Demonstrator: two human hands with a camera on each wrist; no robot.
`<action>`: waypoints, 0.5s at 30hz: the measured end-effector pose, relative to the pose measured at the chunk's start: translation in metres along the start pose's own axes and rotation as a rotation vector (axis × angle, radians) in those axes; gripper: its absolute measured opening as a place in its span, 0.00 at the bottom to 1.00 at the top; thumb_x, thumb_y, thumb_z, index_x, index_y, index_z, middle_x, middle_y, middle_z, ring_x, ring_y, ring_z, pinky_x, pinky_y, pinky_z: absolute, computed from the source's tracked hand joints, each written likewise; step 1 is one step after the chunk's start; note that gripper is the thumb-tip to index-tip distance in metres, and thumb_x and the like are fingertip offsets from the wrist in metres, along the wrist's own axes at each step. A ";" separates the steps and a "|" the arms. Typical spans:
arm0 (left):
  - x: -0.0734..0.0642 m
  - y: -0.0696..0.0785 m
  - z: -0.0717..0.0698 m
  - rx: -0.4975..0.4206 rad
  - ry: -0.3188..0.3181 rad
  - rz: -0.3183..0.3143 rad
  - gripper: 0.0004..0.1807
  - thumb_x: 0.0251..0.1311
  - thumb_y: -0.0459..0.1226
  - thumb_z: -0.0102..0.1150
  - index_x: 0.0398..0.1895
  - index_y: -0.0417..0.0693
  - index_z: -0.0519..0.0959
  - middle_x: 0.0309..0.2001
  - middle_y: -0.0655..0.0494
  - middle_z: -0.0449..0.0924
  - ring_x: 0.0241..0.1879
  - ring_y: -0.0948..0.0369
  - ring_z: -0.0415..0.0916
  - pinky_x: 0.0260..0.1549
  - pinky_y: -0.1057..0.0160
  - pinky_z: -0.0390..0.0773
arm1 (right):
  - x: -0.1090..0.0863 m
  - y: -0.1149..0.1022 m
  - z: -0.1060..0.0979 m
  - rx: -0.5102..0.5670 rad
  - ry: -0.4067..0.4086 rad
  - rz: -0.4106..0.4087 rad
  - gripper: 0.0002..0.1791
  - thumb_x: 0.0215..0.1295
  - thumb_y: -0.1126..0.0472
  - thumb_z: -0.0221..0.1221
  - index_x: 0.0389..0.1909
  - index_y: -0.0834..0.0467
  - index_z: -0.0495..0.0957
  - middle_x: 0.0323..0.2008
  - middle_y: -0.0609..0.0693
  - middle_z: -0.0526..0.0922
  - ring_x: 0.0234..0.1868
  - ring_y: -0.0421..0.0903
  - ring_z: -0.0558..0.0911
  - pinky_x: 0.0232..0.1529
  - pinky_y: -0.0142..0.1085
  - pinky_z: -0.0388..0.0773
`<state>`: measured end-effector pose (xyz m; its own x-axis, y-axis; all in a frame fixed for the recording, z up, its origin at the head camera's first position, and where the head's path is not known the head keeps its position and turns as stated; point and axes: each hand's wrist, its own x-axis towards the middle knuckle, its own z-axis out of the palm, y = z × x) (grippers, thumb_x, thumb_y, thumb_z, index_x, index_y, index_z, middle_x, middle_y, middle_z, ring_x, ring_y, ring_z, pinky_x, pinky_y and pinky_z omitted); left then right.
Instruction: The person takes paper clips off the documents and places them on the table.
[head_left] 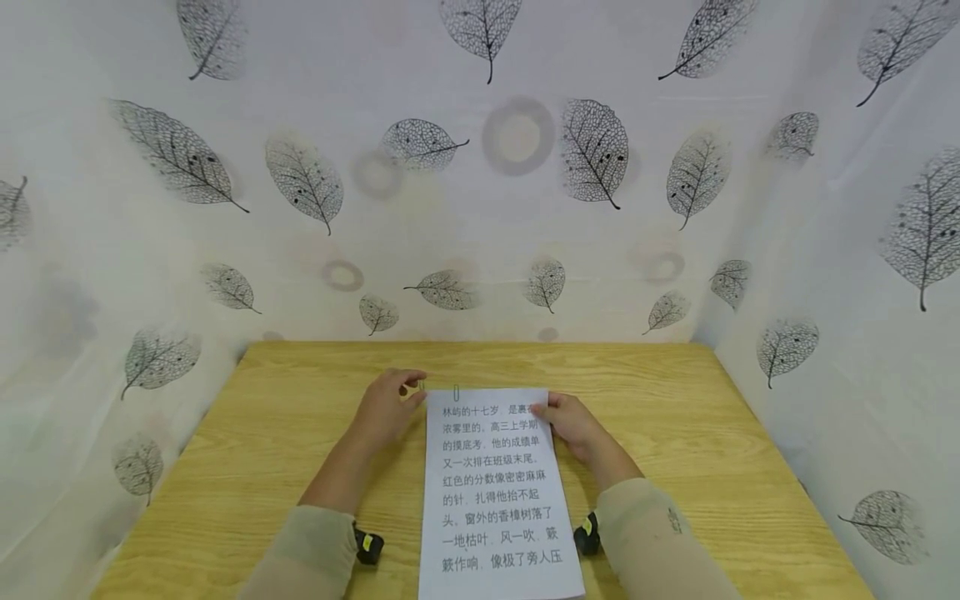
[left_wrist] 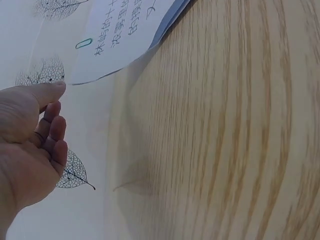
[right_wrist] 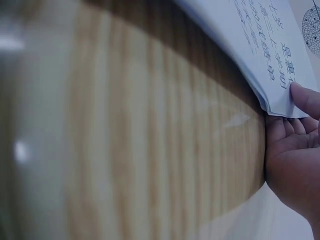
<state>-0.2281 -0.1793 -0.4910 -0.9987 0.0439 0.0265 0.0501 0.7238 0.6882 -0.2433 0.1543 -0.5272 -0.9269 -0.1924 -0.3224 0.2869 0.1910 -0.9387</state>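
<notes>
A stack of white paper sheets [head_left: 491, 508] printed with lines of Chinese text stands out in the middle of the head view. A green paper clip [head_left: 456, 392] sits on its top edge, also showing on the sheet in the left wrist view. My right hand [head_left: 577, 427] grips the upper right corner, thumb [right_wrist: 305, 100] on the printed face and fingers underneath. By the upper left corner, my left hand [head_left: 386, 407] pinches a second small green clip [head_left: 422, 386] between thumb and index finger. In the left wrist view the thumb hides that clip.
The stack is over a wood-grain table [head_left: 300, 417]. White cloth [head_left: 480, 225] with a leaf print surrounds the table at the back and sides. A black wrist device [head_left: 368, 547] sits by the left cuff, and another [head_left: 587, 533] by the right.
</notes>
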 end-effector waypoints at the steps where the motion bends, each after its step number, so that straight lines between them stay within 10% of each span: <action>1: 0.000 -0.002 -0.001 0.003 -0.004 -0.001 0.22 0.77 0.39 0.64 0.71 0.50 0.80 0.63 0.47 0.82 0.64 0.47 0.79 0.66 0.43 0.82 | 0.000 0.000 0.000 -0.001 0.000 -0.001 0.19 0.83 0.63 0.56 0.66 0.66 0.80 0.53 0.58 0.91 0.44 0.41 0.90 0.47 0.32 0.86; 15: 0.005 -0.026 -0.009 0.205 -0.038 -0.005 0.20 0.75 0.40 0.66 0.66 0.44 0.83 0.58 0.46 0.88 0.60 0.44 0.84 0.67 0.35 0.76 | 0.004 0.003 -0.002 0.016 -0.003 0.006 0.18 0.83 0.62 0.56 0.65 0.66 0.81 0.52 0.56 0.92 0.44 0.41 0.90 0.46 0.32 0.86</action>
<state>-0.2348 -0.2047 -0.5023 -0.9980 0.0634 -0.0067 0.0505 0.8490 0.5260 -0.2463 0.1563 -0.5312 -0.9244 -0.1940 -0.3284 0.2964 0.1766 -0.9386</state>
